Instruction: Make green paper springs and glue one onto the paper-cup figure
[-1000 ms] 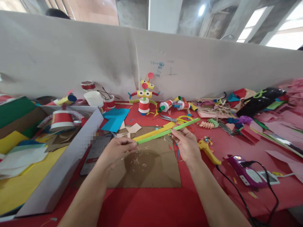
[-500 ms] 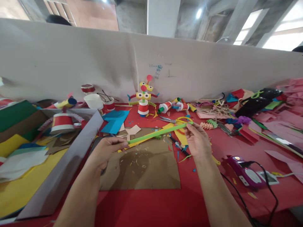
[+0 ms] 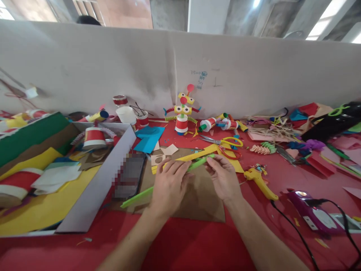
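A narrow green paper strip (image 3: 138, 197) runs slantwise between my hands, above a brown cardboard sheet (image 3: 197, 199). My left hand (image 3: 172, 184) is closed over its middle, and the strip's lower end sticks out on the left. At the upper right end, the fingertips of my right hand (image 3: 224, 177) pinch the strip. Behind the hands lies yellow paper (image 3: 194, 153), with scissors (image 3: 221, 140) with yellow handles just beyond it. A yellow glue gun (image 3: 261, 182) rests to the right of my right hand.
On the left stands an open box (image 3: 113, 165) with coloured paper and a red-and-white cup figure (image 3: 94, 138). Another paper figure (image 3: 182, 122) stands by the white partition. Blue paper (image 3: 149, 137) lies nearby. On the right are a purple power strip (image 3: 311, 214) with black cable and a black bottle (image 3: 332, 122).
My left hand has slid along the strip towards my right hand, so the strip's left end now sticks out free. The view has turned a little left.
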### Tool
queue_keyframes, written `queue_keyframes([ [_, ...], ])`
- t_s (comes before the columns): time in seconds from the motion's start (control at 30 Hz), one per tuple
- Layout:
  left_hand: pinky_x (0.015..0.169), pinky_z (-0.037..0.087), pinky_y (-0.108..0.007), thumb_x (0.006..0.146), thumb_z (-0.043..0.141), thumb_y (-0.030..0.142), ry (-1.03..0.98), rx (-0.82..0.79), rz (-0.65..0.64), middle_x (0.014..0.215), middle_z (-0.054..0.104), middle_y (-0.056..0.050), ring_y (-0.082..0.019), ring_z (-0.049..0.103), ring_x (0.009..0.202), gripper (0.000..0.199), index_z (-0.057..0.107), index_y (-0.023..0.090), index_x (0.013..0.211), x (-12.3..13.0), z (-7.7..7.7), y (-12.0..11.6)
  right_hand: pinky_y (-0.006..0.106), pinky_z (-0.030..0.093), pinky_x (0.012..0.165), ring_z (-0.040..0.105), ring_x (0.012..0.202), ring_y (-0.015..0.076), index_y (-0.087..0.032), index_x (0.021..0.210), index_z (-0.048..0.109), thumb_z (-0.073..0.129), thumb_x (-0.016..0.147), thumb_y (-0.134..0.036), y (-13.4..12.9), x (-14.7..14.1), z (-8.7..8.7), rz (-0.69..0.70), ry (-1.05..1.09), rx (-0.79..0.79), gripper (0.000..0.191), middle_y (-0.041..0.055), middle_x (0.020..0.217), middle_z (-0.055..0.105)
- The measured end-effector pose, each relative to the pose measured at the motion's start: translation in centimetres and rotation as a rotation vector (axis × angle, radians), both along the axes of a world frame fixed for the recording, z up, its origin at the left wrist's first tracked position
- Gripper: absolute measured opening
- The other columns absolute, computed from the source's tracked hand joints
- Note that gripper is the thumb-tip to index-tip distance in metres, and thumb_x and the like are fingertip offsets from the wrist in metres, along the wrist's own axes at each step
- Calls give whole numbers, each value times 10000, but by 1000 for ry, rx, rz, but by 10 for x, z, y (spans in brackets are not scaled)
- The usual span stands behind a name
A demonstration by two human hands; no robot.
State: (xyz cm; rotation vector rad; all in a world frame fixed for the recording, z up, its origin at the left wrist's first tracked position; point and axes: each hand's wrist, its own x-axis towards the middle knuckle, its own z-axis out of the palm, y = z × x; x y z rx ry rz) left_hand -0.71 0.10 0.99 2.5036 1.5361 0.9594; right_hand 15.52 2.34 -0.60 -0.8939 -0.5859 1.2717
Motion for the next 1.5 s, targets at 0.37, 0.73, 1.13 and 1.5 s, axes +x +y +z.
queue_keyframes([
  [0.37, 547, 327, -222, 844, 451, 265, -297, -568, -42, 546, 504, 34, -107, 466, 543, 251, 543, 173, 629, -8, 3, 6, 216, 458, 646, 576, 648, 90, -214, 781, 684, 768, 620, -226, -11, -16, -8, 249, -153, 17, 182, -35, 685, 657],
  [0.73, 527, 321, -227, 823, 464, 287, -298, -587, 16, 538, 539, 23, -115, 473, 520, 238, 611, 181, 670, -10, 4, 6, 226, 481, 610, 614, 642, 111, -198, 753, 674, 801, 563, -214, 5, 11, -1, -3, -147, -12, 229, -11, 688, 678],
  [1.13, 751, 377, -335, 829, 454, 137, 53, -40, 58, 854, 666, -55, -195, 581, 801, 250, 665, 210, 940, -4, -10, -1, 219, 465, 617, 630, 663, 115, -205, 890, 647, 687, 723, -362, -11, -12, -5, 346, -222, -28, 233, -12, 726, 658],
  [1.5, 786, 386, -348, 871, 460, 240, -42, -45, 58, 907, 647, -69, -199, 567, 855, 237, 647, 207, 1012, -1, -13, 0, 237, 481, 666, 592, 629, 98, -211, 917, 645, 727, 670, -284, -9, -9, -7, 275, -236, 6, 270, -28, 722, 658],
])
